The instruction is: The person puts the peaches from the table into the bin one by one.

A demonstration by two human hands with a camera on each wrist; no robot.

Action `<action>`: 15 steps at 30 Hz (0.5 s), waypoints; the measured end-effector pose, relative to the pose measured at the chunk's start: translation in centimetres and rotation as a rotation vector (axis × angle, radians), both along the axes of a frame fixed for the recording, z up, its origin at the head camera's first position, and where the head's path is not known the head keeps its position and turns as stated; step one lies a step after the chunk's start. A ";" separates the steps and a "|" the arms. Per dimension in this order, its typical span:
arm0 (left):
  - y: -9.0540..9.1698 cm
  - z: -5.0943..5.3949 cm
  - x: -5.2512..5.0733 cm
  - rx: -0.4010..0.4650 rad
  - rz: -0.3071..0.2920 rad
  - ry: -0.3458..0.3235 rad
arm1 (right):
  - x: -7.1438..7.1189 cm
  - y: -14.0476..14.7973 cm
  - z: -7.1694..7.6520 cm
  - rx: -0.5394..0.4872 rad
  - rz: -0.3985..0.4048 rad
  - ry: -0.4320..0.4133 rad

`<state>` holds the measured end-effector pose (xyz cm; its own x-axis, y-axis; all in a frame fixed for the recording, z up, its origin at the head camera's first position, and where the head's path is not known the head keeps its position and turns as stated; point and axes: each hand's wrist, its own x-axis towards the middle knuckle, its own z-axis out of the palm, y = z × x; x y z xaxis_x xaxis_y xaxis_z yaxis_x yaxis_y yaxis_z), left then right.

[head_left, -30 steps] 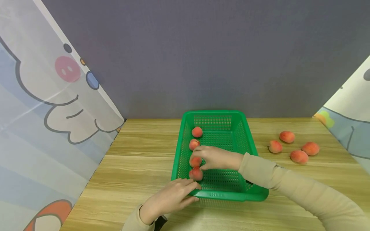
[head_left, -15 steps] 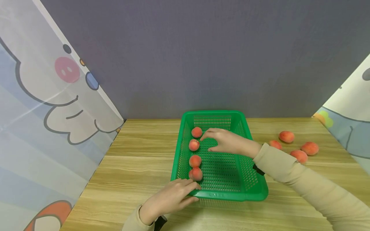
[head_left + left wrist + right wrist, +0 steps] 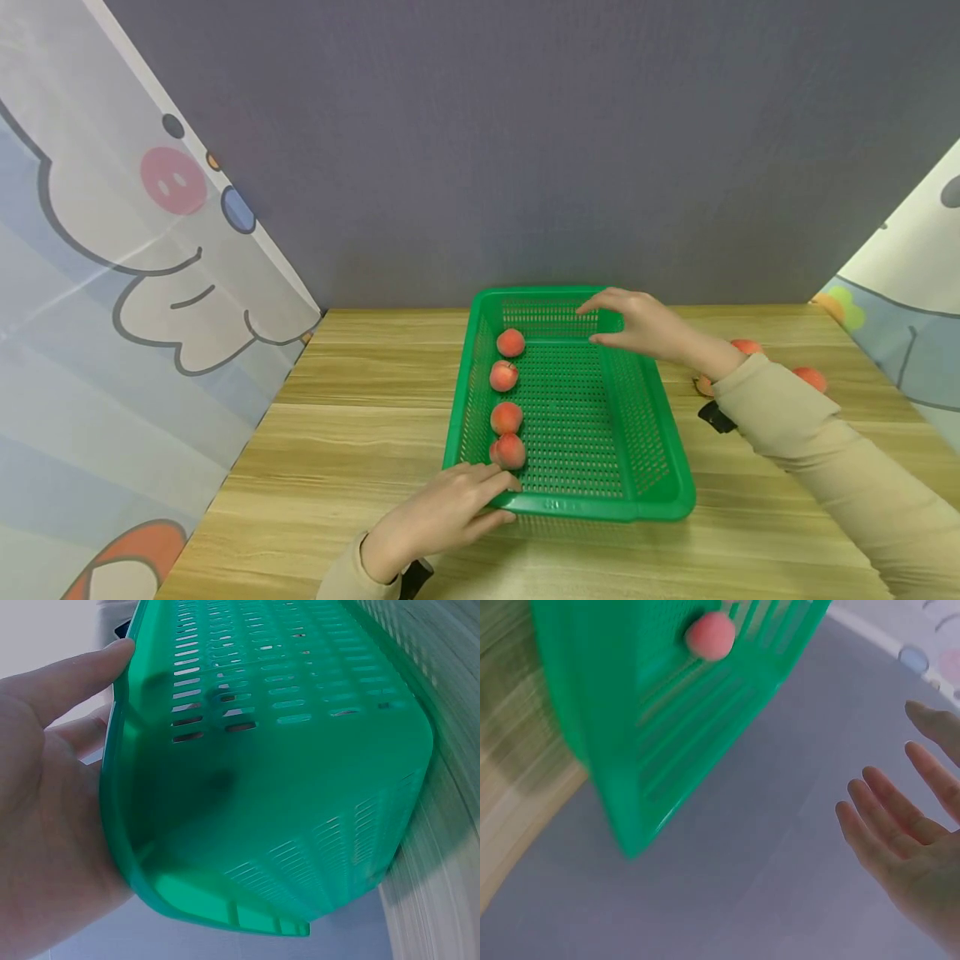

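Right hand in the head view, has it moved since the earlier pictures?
Yes. Against the green basket, the right hand has gone from the peaches along the left side, rightward and forward towards the far right corner.

Glossy plastic basket (image 3: 570,505), smooth wood-grain table (image 3: 360,367)

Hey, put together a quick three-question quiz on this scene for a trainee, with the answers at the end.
1. Multiple choice: in the head view, where in the rectangular green plastic basket do the round orange-red peaches line up? A) Along the left side. B) Along the right side. C) Down the middle.
2. True or false: the bare right hand holds nothing.
3. Fill in: the bare left hand touches the basket's near ____.

Key: 1. A. 2. True. 3. Rim.
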<state>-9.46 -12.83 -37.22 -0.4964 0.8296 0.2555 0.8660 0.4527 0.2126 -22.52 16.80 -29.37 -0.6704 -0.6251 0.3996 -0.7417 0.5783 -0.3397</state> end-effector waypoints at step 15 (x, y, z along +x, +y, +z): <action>0.0 0.0 -0.1 -0.001 0.003 0.014 | -0.8 6.6 -0.7 -0.015 -0.256 -0.184</action>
<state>-9.54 -12.81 -37.25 -0.4950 0.8286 0.2615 0.8676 0.4551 0.2001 -23.37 23.39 -30.03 -0.8670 -0.4222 0.2647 -0.4983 0.7322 -0.4643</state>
